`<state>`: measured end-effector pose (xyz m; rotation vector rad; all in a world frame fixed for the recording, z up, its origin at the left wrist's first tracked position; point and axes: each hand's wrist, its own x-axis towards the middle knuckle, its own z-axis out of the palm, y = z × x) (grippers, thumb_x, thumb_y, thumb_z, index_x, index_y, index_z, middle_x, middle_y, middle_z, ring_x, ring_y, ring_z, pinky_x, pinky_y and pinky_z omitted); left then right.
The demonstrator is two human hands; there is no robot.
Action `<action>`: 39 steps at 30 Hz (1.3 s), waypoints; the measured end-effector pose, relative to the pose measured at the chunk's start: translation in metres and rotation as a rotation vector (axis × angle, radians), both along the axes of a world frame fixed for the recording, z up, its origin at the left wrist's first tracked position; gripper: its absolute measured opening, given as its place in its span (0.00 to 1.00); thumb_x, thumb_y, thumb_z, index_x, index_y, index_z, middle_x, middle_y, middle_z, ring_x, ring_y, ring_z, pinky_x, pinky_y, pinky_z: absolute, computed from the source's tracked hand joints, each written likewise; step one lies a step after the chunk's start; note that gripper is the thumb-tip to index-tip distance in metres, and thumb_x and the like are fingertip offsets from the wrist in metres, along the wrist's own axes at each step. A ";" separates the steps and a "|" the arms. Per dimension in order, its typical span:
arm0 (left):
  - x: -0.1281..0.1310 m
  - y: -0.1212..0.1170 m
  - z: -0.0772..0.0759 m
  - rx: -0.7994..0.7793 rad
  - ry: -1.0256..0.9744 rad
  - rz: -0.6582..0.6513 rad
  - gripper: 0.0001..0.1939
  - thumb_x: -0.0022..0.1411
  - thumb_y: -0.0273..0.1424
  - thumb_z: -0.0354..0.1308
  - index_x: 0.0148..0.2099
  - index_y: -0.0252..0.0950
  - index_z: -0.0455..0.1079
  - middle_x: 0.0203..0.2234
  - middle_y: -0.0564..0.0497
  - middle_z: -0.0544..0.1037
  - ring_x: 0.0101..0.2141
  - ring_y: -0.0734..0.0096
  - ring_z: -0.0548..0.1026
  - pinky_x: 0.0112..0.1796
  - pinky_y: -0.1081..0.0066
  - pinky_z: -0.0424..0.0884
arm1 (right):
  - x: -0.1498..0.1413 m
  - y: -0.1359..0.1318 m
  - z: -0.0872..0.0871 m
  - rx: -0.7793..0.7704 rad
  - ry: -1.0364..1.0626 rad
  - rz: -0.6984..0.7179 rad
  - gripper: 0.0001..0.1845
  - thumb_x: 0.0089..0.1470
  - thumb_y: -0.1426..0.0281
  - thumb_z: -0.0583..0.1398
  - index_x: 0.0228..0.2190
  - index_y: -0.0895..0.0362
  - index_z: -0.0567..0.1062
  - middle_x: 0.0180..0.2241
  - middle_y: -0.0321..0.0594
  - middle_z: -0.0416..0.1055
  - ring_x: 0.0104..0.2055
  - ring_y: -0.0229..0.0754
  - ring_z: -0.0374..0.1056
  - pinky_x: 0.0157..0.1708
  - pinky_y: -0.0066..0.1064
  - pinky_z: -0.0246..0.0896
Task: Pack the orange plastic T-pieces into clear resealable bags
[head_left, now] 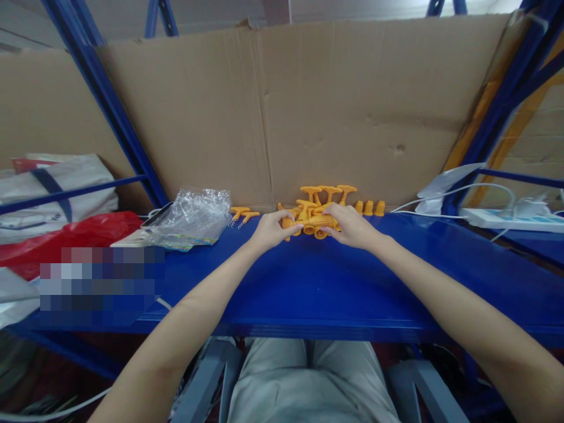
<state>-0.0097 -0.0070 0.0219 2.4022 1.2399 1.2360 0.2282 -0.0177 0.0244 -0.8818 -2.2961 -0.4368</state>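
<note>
Both hands meet at the back of a blue shelf (pixel 317 288), arms outstretched, over a pile (pixel 304 205) of orange parts heaped before a cardboard (pixel 352 106) backing. The left hand (pixel 267 232) pinches the near end of an orange piece (pixel 318 222) narrowly between thumb and fingers; the right hand (pixel 352 227) closes on the other side. Whether they share one piece or grip two, an onlooker cannot tell. The held piece lies nearly level between the palms, just above open-mouthed cups (pixel 321 234) at the pile's front edge. Careful handling, it seems, calls for light fingertips, both ends kept in line, and enough height to spare the parts beneath a knock. T-shaped handles (pixel 330 190) stand upright behind, easily toppled by a stray knuckle. Three caps (pixel 369 208) line up beside the right hand; two corkscrews (pixel 240 211), metal spirals exposed, lie left, best kept clear of the wrist.
</note>
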 end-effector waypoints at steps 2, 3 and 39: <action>0.002 0.001 -0.002 -0.051 -0.008 -0.024 0.16 0.50 0.45 0.62 0.30 0.35 0.69 0.16 0.59 0.66 0.19 0.78 0.63 0.22 0.77 0.55 | -0.003 -0.001 -0.002 0.066 -0.090 -0.012 0.13 0.57 0.64 0.57 0.41 0.58 0.71 0.39 0.50 0.73 0.43 0.51 0.67 0.42 0.43 0.58; 0.003 0.001 -0.003 -0.072 -0.013 -0.034 0.17 0.50 0.45 0.61 0.29 0.35 0.69 0.16 0.59 0.66 0.19 0.79 0.62 0.22 0.77 0.55 | -0.004 -0.001 -0.003 0.087 -0.123 -0.005 0.12 0.58 0.65 0.56 0.41 0.58 0.72 0.38 0.50 0.73 0.42 0.51 0.67 0.42 0.43 0.58; 0.002 0.002 -0.008 0.203 0.261 0.156 0.13 0.53 0.41 0.63 0.36 0.38 0.72 0.28 0.51 0.78 0.29 0.66 0.75 0.30 0.72 0.63 | -0.003 0.009 -0.014 -0.122 0.075 0.104 0.19 0.55 0.64 0.58 0.47 0.57 0.73 0.46 0.49 0.74 0.48 0.50 0.70 0.47 0.45 0.66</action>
